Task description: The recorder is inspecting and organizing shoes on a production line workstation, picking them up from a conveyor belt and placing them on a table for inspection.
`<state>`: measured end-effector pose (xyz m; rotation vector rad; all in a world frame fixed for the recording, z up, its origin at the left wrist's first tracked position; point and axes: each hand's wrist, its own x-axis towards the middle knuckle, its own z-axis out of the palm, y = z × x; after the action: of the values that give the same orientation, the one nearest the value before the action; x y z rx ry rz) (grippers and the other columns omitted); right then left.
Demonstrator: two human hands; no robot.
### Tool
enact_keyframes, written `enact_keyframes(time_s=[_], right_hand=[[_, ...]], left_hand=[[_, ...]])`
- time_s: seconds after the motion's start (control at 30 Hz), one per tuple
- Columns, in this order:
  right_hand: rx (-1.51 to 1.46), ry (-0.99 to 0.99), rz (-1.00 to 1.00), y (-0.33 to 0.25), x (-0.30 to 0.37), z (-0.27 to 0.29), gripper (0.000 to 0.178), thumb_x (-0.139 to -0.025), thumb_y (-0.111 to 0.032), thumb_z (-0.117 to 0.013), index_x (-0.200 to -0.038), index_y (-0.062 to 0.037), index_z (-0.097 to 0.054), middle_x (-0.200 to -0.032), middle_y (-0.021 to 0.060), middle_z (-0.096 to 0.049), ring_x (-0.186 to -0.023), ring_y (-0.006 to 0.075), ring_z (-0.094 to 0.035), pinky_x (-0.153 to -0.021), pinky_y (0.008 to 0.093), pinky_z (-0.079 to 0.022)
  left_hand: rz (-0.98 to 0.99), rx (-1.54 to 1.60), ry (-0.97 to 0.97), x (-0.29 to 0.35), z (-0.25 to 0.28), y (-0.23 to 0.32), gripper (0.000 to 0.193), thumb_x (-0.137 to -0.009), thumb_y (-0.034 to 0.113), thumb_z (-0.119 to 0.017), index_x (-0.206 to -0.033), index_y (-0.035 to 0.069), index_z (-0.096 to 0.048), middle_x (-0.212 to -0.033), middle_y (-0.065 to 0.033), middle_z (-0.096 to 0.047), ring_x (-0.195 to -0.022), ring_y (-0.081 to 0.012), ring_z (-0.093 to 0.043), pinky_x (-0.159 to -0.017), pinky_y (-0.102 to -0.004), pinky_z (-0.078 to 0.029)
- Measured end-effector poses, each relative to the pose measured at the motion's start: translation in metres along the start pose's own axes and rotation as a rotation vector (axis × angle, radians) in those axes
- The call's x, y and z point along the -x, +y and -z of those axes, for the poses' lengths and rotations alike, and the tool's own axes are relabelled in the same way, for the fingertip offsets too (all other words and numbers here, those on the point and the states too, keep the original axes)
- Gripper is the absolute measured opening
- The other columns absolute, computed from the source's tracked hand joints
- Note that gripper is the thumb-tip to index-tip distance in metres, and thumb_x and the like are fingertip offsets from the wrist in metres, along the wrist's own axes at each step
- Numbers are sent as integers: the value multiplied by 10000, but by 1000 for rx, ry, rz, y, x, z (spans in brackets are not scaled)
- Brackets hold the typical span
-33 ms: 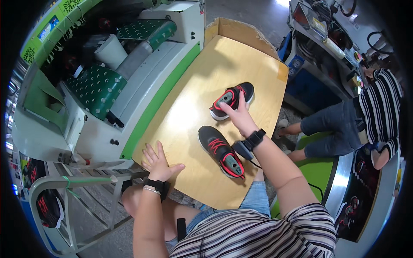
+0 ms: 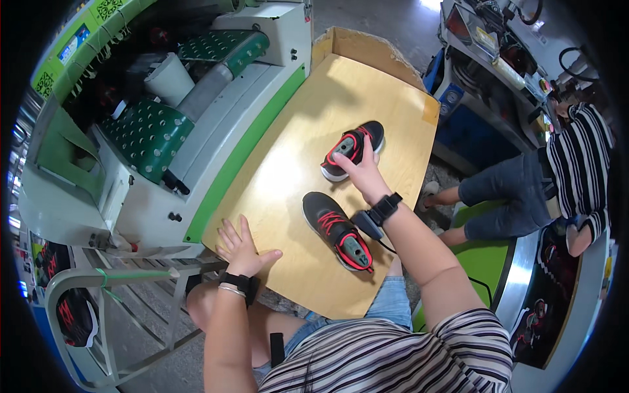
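A black sneaker [image 2: 374, 131] with red trim and a green last inside lies on the light wooden table [image 2: 275, 190]. My right hand [image 2: 365, 171] is closed around its collar, thumb on one side and fingers on the other. The matching sneaker [image 2: 325, 219], with red laces and a green last in its opening, rests sole down nearer to me, below that hand. At the table's left edge my left hand [image 2: 241, 252] lies open, fingers spread, and holds nothing.
Along the left stands a machine with a green perforated conveyor belt [image 2: 151, 134]. A metal rack [image 2: 111, 278] with more shoes is at lower left. A cardboard edge [image 2: 377, 52] borders the table's far end. At right a person in a striped shirt [image 2: 580, 157] sits by another machine.
The sneaker in my right hand has turned slightly, its toe shifting a little to the left and away from me. My left hand and the nearer sneaker stay in place.
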<state>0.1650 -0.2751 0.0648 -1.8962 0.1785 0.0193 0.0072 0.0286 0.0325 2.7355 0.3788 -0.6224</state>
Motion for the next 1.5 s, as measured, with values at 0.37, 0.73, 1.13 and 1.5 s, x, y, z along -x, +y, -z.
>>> enact_keyframes(time_s=[0.37,0.73,1.13,1.5], right_hand=[[182,67,94,16,-57,17,781,-749,-174,-715,-1438,-14,-384,-1369,246,-494,-1265,402,-531,-1051,442,-460],[218,-308,149,25,147,76,850,-703,-48,-715,-1473,-123,-360,-1465,181,-397,-1300,431,-455,-1105,458,-414],[76,45,210,45,203,40,754,-845,-117,-684,-1515,-143,-339,-1537,193,-324,-1386,434,-349,-1150,482,-356],[52,158,257,53,201,34,725,-795,-100,-676,-1474,-144,-425,-1467,177,-427,-1310,413,-414,-1125,461,-373]], left_hand=[[-75,-105,2,-19,-7,-6,1424,-629,734,-795,-1623,139,35,-1620,-365,-8,-1512,-507,7,-1191,-617,-110],[10,-177,123,-24,-15,-17,1287,-719,653,-786,-1624,255,38,-1653,-283,85,-1524,-491,8,-1109,-745,-165],[-14,-183,153,-33,-21,-26,1234,-748,695,-740,-1623,296,32,-1668,-243,69,-1528,-479,13,-1114,-748,-148],[7,-232,123,-36,-20,-22,1207,-760,742,-692,-1625,299,24,-1667,-249,47,-1522,-489,-31,-1116,-737,-159]])
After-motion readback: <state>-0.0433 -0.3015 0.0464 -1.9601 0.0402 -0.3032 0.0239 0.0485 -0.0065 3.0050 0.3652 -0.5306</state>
